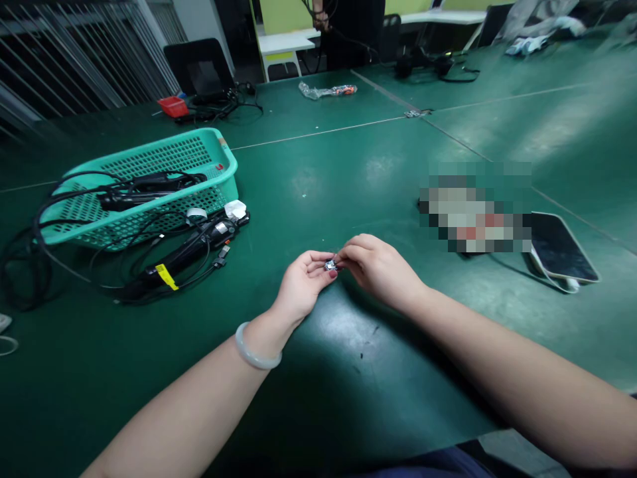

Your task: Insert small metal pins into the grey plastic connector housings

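Note:
Over the middle of the green table point(279, 166), my left hand point(300, 285) pinches a small shiny silvery piece point(330, 265) between thumb and fingers. The piece is too small to name. My right hand point(375, 269) meets it from the other side, its thumb and fingertips closed at the piece's right edge. Those fingertips partly hide what they hold. A pale bangle point(257, 348) circles my left wrist.
On the left stands a turquoise basket point(226, 182) with black corded devices point(149, 192). Beside it lies another black device point(184, 255) with cables. A phone point(565, 245) with a white cable lies right, near a pixelated object point(462, 212). A person point(351, 30) stands at the back.

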Available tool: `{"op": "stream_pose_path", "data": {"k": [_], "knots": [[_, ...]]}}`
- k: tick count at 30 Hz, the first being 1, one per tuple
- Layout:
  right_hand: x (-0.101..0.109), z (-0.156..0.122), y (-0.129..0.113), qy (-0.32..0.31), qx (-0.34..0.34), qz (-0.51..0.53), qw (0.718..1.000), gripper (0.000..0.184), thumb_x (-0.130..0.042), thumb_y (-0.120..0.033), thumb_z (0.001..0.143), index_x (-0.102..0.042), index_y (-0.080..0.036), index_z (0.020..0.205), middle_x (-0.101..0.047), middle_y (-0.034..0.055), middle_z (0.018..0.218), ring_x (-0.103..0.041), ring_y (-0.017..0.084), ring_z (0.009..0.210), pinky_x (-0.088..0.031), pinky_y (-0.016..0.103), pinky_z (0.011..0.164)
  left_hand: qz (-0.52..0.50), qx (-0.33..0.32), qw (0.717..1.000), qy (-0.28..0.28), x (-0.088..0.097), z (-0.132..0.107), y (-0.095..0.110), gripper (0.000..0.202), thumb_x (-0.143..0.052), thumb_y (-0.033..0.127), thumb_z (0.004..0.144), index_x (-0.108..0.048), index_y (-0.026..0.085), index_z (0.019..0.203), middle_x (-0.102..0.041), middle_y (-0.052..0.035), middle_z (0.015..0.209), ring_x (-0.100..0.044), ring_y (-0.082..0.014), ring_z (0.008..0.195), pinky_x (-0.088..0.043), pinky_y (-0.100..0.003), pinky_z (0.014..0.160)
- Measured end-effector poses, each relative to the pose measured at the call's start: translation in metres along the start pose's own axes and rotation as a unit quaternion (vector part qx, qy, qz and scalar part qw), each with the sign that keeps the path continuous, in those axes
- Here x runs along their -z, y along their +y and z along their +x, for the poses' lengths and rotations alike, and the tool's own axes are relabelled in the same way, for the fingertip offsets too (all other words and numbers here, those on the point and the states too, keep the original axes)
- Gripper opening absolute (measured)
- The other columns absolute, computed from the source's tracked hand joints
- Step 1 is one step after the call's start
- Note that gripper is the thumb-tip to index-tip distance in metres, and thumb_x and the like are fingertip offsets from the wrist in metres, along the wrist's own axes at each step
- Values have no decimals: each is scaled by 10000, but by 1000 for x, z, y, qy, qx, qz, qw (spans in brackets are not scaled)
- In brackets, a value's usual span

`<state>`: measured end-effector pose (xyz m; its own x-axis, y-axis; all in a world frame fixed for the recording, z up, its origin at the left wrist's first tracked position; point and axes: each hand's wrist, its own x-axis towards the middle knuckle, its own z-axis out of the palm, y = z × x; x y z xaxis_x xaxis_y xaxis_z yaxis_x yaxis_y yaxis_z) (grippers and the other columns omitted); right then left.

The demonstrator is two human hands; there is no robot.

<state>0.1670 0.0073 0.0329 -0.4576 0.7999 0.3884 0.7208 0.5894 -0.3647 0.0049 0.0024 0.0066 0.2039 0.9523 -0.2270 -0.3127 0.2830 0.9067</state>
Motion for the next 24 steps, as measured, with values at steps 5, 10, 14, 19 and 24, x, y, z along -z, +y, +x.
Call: {"op": "stream_pose_path", "data": {"k": [5,10,14,19,24], "knots": [[1,0,-2,4,8,3,1000,195,-497,-146,872,-686,-159,829,-671,91,836,-587,190,798,-488,315,757,-9,3,1000,-1,-2,-1,2,318,-801,147,595,-620,146,857,-713,-25,822,-668,-126,807,-491,-341,895],[1,-2,-1,52,-22,40,998,212,-490,-150,876,-700,-185,882,-689,74,882,-622,179,840,-503,306,787,-16,12,1000,1,-3,-3,5,282,-748,175,687,-614,143,932,-710,-38,868,-673,-115,809,-508,-297,844],[-4,-2,7,88,-57,100,989,204,-495,-179,887,-698,-181,869,-698,64,871,-636,162,817,-508,298,777,-22,18,999,21,-2,-3,8,164,-621,141,806,-583,143,966,-698,-37,871,-684,-116,815,-507,-301,855],[-18,0,19,62,-102,155,981,180,-530,-209,872,-702,-171,835,-717,60,862,-647,160,818,-499,299,800,-79,-2,995,65,2,-3,8,70,-556,123,845,-534,145,908,-688,-45,878,-687,-127,845,-493,-350,931],[-29,0,26,44,-140,164,975,164,-552,-219,852,-711,-195,819,-730,45,871,-658,166,833,-498,310,815,-138,-13,983,117,8,-9,14,62,-532,73,840,-542,133,850,-681,-47,856,-697,-135,875,-487,-327,971]]}}
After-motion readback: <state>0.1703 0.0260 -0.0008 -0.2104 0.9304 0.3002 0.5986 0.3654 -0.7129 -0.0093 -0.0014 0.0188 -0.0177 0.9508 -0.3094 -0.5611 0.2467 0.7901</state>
